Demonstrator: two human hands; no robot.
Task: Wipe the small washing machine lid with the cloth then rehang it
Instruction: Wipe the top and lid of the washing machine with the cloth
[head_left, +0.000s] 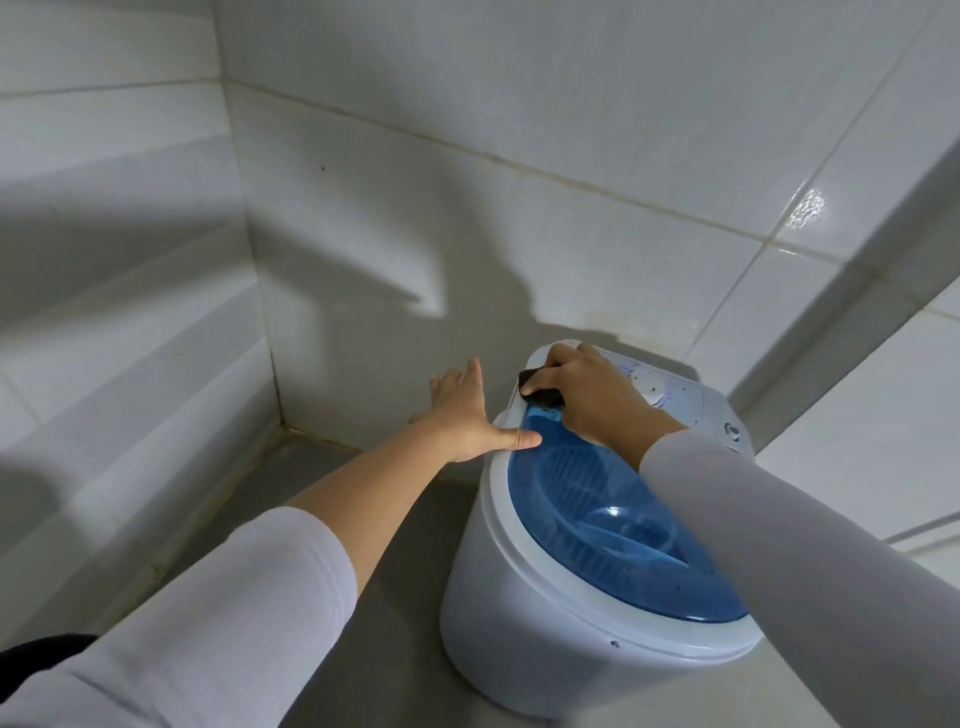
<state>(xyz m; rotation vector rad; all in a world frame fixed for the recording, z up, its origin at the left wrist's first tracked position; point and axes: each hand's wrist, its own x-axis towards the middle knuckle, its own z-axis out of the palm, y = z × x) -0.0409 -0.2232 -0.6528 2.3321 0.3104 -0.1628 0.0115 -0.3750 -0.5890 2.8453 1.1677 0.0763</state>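
From the head camera, a small white washing machine stands on a grey floor in a corner of white wall tiles. Its translucent blue lid is closed; a ribbed insert shows through it, but any contents cannot be told. The right hand is curled around a dark cloth, pressing it on the lid's far edge by the control panel. The left hand is spread flat and empty, thumb touching the lid's rim.
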